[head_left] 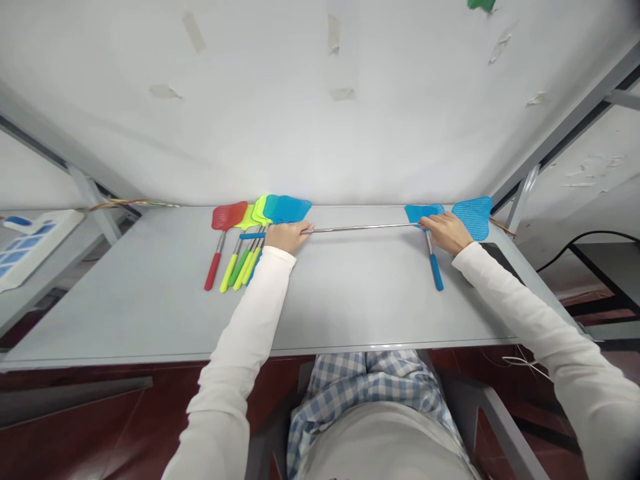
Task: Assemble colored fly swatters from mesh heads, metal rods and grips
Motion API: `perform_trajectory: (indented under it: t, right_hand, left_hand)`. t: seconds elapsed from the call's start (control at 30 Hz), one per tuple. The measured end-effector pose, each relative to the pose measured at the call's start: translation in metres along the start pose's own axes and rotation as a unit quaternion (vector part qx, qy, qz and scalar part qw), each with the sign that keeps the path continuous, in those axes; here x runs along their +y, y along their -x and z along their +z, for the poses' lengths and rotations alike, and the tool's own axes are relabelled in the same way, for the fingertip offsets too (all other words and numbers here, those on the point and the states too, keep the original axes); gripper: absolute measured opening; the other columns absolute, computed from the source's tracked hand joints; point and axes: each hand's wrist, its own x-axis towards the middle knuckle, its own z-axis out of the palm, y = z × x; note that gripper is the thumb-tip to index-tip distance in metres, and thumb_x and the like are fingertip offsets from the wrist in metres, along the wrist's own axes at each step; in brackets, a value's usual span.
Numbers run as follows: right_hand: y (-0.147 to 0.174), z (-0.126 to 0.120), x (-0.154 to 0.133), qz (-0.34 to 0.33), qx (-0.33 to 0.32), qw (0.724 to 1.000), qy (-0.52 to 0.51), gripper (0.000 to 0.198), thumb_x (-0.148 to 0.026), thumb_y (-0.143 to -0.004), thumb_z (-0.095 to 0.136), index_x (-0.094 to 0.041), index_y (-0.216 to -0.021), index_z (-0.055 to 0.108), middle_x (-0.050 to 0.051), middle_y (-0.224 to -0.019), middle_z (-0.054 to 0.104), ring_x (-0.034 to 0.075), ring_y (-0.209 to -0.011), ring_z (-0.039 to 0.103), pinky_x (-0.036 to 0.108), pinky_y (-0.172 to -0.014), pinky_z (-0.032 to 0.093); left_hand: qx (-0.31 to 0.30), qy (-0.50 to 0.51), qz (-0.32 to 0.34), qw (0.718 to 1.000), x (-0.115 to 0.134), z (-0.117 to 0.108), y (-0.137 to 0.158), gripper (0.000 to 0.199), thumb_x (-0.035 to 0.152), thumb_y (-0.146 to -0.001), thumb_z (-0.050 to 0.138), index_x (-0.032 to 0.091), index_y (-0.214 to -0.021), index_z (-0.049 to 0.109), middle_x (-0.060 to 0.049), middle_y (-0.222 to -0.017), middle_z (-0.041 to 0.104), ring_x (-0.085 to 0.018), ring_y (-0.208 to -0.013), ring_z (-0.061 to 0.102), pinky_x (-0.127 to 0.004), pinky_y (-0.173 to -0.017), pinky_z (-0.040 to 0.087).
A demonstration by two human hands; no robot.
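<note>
Between my hands a blue fly swatter (365,228) is stretched out sideways, its thin metal rod pulled long. My left hand (287,236) is closed around its handle end, and the blue grip sticks out to the left. Close to the blue mesh head, my right hand (447,231) grips the rod's other end. Another blue fly swatter (437,271) lies on the table just below the right hand, its rod short. Left of and partly under my left hand, several fly swatters overlap in a row: a red one (213,272), yellow-green ones (229,272) and blue ones (291,209).
The grey table (350,307) backs onto a white wall with tape scraps. A dark flat object (500,260) lies partly behind my right forearm. Metal frame posts (93,200) rise at both sides. A white power strip (37,247) is at far left, a black stand (607,267) at right.
</note>
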Motion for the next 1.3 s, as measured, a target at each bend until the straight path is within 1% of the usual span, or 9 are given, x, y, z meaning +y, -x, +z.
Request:
perform_trajectory:
  t: [0.17, 0.27, 0.43, 0.57, 0.7, 0.83, 0.93, 1.13, 1.3]
  right_hand:
    - [-0.023, -0.019, -0.049, -0.032, -0.001, 0.999, -0.017, 0.030, -0.005, -0.086, 0.038, -0.018, -0.094, 0.064, 0.006, -0.074, 0.065, 0.017, -0.063, 0.049, 0.031, -0.067, 0.024]
    - [-0.040, -0.028, -0.092, -0.091, -0.008, 0.996, -0.021, 0.026, -0.015, -0.094, 0.037, -0.017, -0.097, 0.063, 0.007, -0.074, 0.065, 0.018, -0.066, 0.052, 0.032, -0.068, 0.024]
    - [-0.057, -0.034, -0.139, -0.122, -0.014, 0.992, -0.010, 0.034, -0.024, -0.100, 0.029, -0.013, -0.097, 0.061, 0.009, -0.078, 0.065, 0.019, -0.071, 0.055, 0.033, -0.069, 0.028]
    - [-0.054, -0.044, -0.132, -0.127, 0.062, 0.989, 0.045, 0.030, -0.026, -0.098, 0.036, -0.013, -0.097, 0.063, 0.011, -0.096, 0.065, 0.023, -0.096, 0.057, 0.037, -0.085, 0.034]
    - [-0.046, -0.055, -0.103, -0.131, 0.101, 0.983, 0.078, 0.026, -0.036, -0.092, 0.050, -0.014, -0.094, 0.065, 0.014, -0.110, 0.061, 0.029, -0.123, 0.046, 0.044, -0.103, 0.027]
    - [-0.041, -0.055, -0.088, -0.158, 0.046, 0.985, 0.060, 0.023, -0.031, -0.094, 0.048, -0.016, -0.090, 0.066, 0.010, -0.093, 0.064, 0.024, -0.102, 0.055, 0.044, -0.102, 0.027]
    - [-0.041, -0.048, -0.099, -0.173, 0.037, 0.982, 0.061, 0.025, -0.023, -0.096, 0.043, -0.015, -0.090, 0.065, 0.007, -0.088, 0.064, 0.020, -0.088, 0.054, 0.040, -0.097, 0.029]
    - [-0.038, -0.032, -0.145, -0.202, 0.087, 0.975, 0.008, 0.033, -0.015, -0.098, 0.034, -0.017, -0.085, 0.065, 0.005, -0.080, 0.063, 0.016, -0.078, 0.050, 0.034, -0.084, 0.033]
    - [-0.031, -0.052, -0.134, -0.141, 0.141, 0.980, 0.016, 0.033, -0.031, -0.099, 0.035, -0.017, -0.092, 0.064, 0.008, -0.089, 0.064, 0.019, -0.091, 0.053, 0.035, -0.090, 0.031]
  left_hand:
    - [-0.049, 0.021, 0.039, 0.998, 0.054, -0.007, 0.009, 0.043, 0.051, -0.094, 0.036, 0.025, -0.098, 0.071, -0.013, -0.075, 0.072, -0.023, -0.068, 0.066, -0.028, -0.058, 0.032]
    - [-0.074, 0.038, 0.080, 0.993, 0.083, -0.008, 0.019, 0.042, 0.048, -0.095, 0.035, 0.026, -0.109, 0.067, -0.013, -0.080, 0.073, -0.023, -0.070, 0.068, -0.028, -0.058, 0.034]
    - [-0.080, 0.026, 0.101, 0.991, 0.092, -0.006, 0.027, 0.036, 0.043, -0.095, 0.039, 0.024, -0.112, 0.065, -0.013, -0.082, 0.074, -0.024, -0.075, 0.069, -0.027, -0.057, 0.034]
    - [-0.070, 0.030, 0.091, 0.993, 0.083, -0.009, 0.024, 0.042, 0.045, -0.097, 0.032, 0.024, -0.106, 0.067, -0.013, -0.088, 0.074, -0.024, -0.078, 0.069, -0.027, -0.058, 0.034]
    - [-0.073, 0.026, 0.070, 0.994, 0.080, -0.015, 0.022, 0.044, 0.048, -0.097, 0.029, 0.026, -0.108, 0.066, -0.011, -0.091, 0.074, -0.023, -0.078, 0.069, -0.027, -0.060, 0.035]
    - [-0.081, 0.018, 0.073, 0.994, 0.082, -0.015, 0.023, 0.049, 0.049, -0.098, 0.023, 0.027, -0.107, 0.066, -0.012, -0.091, 0.073, -0.023, -0.081, 0.069, -0.027, -0.062, 0.037]
    - [-0.101, 0.013, 0.096, 0.990, 0.089, -0.013, 0.025, 0.049, 0.047, -0.098, 0.023, 0.026, -0.113, 0.064, -0.013, -0.091, 0.073, -0.024, -0.082, 0.069, -0.028, -0.064, 0.040]
    - [-0.153, 0.014, 0.159, 0.975, 0.104, -0.011, 0.031, 0.034, 0.026, -0.096, 0.036, 0.020, -0.117, 0.062, -0.015, -0.091, 0.072, -0.026, -0.087, 0.069, -0.030, -0.069, 0.045]
    - [-0.113, 0.034, 0.126, 0.985, 0.098, -0.015, 0.029, 0.039, 0.041, -0.098, 0.031, 0.023, -0.116, 0.060, -0.013, -0.095, 0.073, -0.024, -0.086, 0.069, -0.029, -0.066, 0.042]
